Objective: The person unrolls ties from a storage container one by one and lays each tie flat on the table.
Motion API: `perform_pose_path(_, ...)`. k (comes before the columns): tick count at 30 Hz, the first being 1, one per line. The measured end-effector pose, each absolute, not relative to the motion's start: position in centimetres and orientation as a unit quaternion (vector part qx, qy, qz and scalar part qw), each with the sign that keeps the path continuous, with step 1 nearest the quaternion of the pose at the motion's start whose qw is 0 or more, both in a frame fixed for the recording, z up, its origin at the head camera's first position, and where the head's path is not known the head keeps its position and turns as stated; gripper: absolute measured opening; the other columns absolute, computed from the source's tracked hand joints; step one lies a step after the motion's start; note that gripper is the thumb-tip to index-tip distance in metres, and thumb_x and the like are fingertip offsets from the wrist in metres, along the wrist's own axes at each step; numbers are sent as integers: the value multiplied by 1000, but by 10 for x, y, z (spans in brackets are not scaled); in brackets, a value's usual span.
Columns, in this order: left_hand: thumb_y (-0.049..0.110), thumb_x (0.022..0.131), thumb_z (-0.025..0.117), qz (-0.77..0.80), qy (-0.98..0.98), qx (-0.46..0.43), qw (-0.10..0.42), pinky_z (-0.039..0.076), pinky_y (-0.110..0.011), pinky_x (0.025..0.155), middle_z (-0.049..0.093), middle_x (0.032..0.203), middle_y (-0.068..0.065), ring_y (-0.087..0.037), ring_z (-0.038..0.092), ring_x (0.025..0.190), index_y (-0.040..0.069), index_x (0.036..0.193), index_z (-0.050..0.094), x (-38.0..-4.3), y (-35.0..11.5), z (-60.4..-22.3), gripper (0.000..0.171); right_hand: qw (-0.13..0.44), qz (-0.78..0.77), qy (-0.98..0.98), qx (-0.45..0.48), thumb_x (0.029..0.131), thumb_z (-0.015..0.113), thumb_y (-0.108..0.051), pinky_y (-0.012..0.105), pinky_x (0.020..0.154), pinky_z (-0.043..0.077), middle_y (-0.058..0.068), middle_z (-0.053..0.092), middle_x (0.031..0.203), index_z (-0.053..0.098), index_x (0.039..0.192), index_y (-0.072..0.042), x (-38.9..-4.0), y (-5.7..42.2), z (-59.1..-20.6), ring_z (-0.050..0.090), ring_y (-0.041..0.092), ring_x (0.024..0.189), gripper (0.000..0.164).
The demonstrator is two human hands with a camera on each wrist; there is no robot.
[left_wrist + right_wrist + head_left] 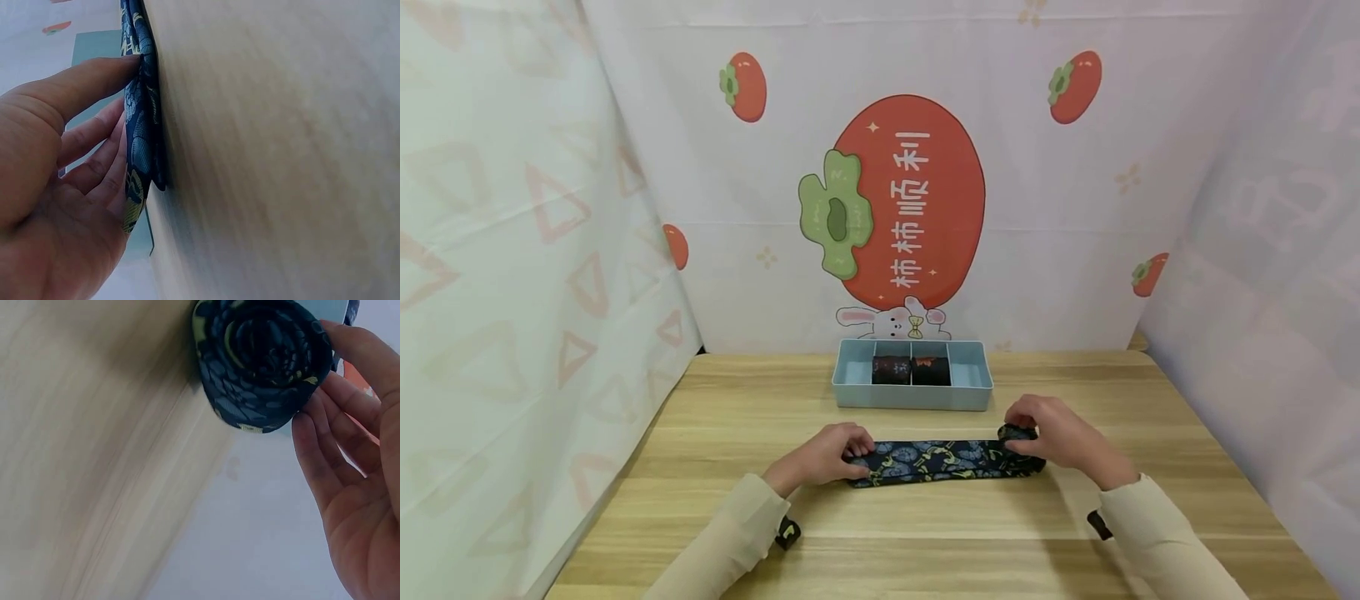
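A navy necktie (940,462) with blue and yellow patterning stretches across the table, its right end wound into a roll (265,362). My right hand (1054,433) grips that roll, thumb on the near side and fingers round the far side. At the strip's left end, my left hand (829,454) holds the tie between thumb and fingers. The thumb (94,84) presses on the tie's edge in the left wrist view, while the other fingers sit behind the cloth. Spiral layers show at the roll's end in the right wrist view.
Behind the tie stands a pale blue divided box (913,398). Two dark rolls, one brownish (891,370) and one black with an orange motif (931,371), sit in its middle compartments. A printed cloth (1037,283) hangs behind the wooden table (940,550), with more cloth at both sides.
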State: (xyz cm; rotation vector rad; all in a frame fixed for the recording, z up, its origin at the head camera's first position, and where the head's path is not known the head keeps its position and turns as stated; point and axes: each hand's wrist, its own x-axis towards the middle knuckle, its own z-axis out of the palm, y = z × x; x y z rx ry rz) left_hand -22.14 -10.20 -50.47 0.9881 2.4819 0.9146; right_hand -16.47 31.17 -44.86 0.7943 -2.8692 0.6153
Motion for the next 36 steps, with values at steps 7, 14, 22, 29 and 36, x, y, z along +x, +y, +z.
perform_pose_path(7,18,94,82,316,868,347,158,57,-27,89,67,110,4,-7,62,97,12,119,71,-222,-102,-505,29,50,187,-953,233,86,88,-19,36,74,61,-3,70,95,75,101,-9,-159,333,-449,65,7,81,22)
perform_pose_path(14,18,93,83,316,868,351,155,57,-29,89,68,111,2,-10,64,98,11,119,71,-224,-110,-507,29,16,210,-956,205,86,87,-21,32,76,62,-4,72,97,76,102,-11,-154,348,-450,69,11,85,21)
perform_pose_path(22,18,94,82,318,869,349,148,58,-31,90,68,112,1,-12,65,100,11,119,70,-226,-125,-508,29,12,196,-957,214,88,87,-26,36,79,63,-3,74,100,76,104,-12,-156,335,-443,71,12,87,24)
perform_pose_path(29,20,95,82,317,871,346,144,57,-30,89,69,111,2,-10,64,98,12,119,70,-224,-140,-508,28,17,190,-947,259,90,85,-22,39,80,63,2,75,103,76,107,-8,-166,309,-433,72,16,89,24)
perform_pose_path(36,18,95,81,320,872,340,149,57,-30,89,69,112,0,-11,64,99,11,121,70,-225,-156,-504,29,-3,196,-936,293,90,84,-16,37,81,63,8,77,105,77,108,-5,-177,283,-433,73,18,90,22)
